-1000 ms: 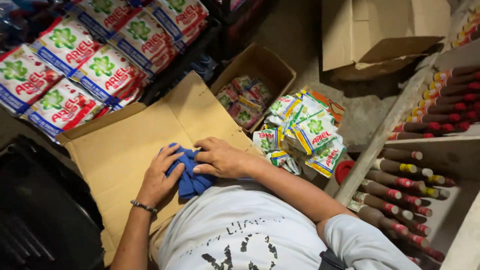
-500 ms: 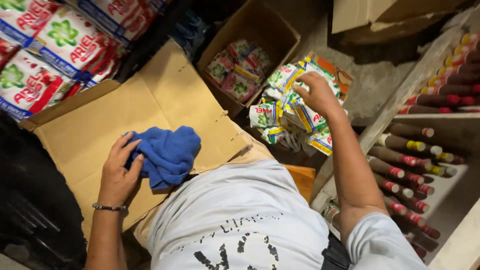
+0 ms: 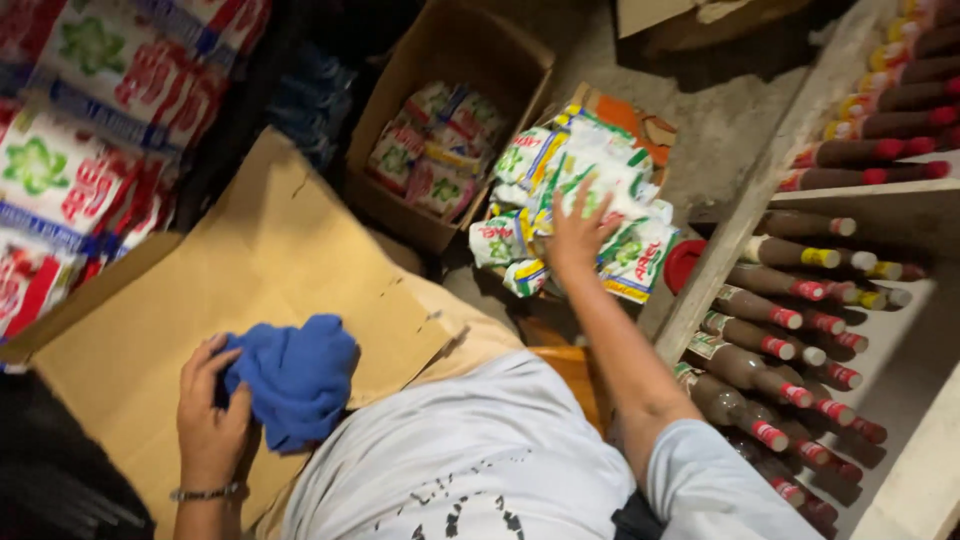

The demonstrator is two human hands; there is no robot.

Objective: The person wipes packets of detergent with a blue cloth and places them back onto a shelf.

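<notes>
1. Since half a second ago the right hand (image 3: 578, 232) has settled lower onto the sachets (image 3: 575, 205), fingers now spread flat over the top packs; the left hand (image 3: 208, 418) has kept its place on the cloth (image 3: 296, 378).
2. The left hand grips the blue cloth, thumb and fingers curled round its edge, bunching it against the flattened cardboard (image 3: 250, 270) at about 8 o'clock in the view.
3. The right hand rests on the sachet pile at about 1 o'clock, arm at full stretch. Whether any pack is pinched I cannot tell; the fingers look splayed, not closed.
4. An open box (image 3: 440, 70) with more sachets sits just beside the pile at 11 o'clock. Large detergent bags (image 3: 70, 170) are stacked at 10 o'clock.
5. Bottles (image 3: 790, 330) lie on their sides on a shelf (image 3: 760, 190) at 3 o'clock, near the right forearm.
6. Risk, as a judgement: the pile is loose and slanted, so a flat-handed pull could send packs sliding to the floor.
7. The outstretched arm passes close to the bottle caps; a swing back of the elbow could knock one loose.
8. The cloth, held at one edge only, could slip free.
</notes>
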